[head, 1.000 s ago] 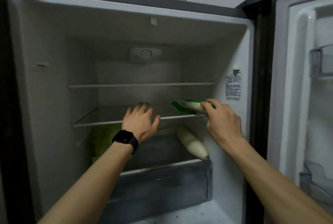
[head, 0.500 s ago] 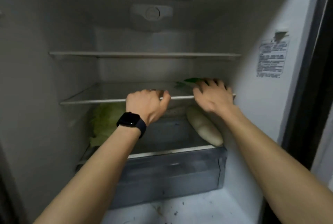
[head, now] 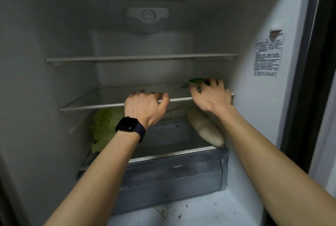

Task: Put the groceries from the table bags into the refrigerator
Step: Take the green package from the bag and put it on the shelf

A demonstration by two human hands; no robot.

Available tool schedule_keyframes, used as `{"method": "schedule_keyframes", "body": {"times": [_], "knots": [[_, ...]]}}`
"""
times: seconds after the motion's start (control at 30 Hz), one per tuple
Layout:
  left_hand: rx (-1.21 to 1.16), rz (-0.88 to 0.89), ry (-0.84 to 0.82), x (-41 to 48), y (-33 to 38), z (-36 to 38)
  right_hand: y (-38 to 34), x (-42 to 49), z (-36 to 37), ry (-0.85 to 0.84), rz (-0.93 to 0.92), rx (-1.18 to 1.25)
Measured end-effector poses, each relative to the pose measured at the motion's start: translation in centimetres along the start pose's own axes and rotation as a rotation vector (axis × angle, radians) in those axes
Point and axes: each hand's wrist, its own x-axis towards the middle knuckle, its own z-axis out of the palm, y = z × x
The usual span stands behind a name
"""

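A: Refrigerator first: it stands open, and both hands are inside. What does the right hand do?

B: It lies over the right end of the middle shelf, fingers spread and loose, clasping nothing. Its fingertips touch or nearly touch a green packet lying on that shelf by the right wall; which, I cannot tell.

A: And the left hand?

B: It is curled over the shelf's front edge near the middle, fingers hooked on the rim. A black watch sits on that wrist.

A: What lies around them?

B: Below the shelf, on the cover of the drawer, a white radish lies at the right, just under the right wrist. A pale green cabbage sits at the left, partly behind the left forearm. The upper shelf is above both hands, with a dial housing on the back wall. A printed label is stuck to the right wall. Crumbs speckle the floor in front of the drawer.
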Motion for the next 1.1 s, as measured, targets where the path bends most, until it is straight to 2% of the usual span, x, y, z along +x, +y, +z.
{"method": "schedule_keyframes", "body": {"times": [0.2,0.37,0.5,0.6,0.8,1.1], "knots": [[0.009,-0.017,0.008,0.4,-0.4,0.9,0.9,-1.0,1.0,0.136,-0.063,0.056],[-0.035,0.016,0.043,-0.3,-1.0,1.4,2.2,-6.7,1.7,0.226,-0.153,0.202],[-0.094,0.006,0.031,-5.1,-0.4,0.2,2.5,-12.5,0.8,0.225,-0.222,0.332],[-0.125,-0.017,-0.039,-10.4,0.8,-1.4,2.3,-18.0,-0.6,0.221,-0.260,0.426],[-0.124,-0.125,-0.194,-24.5,4.5,-5.6,3.5,-30.7,-1.2,0.093,-0.349,0.568],[-0.041,-0.361,-0.434,-47.2,6.3,-14.2,4.0,-48.0,1.9,-0.275,-0.548,0.608]]}}
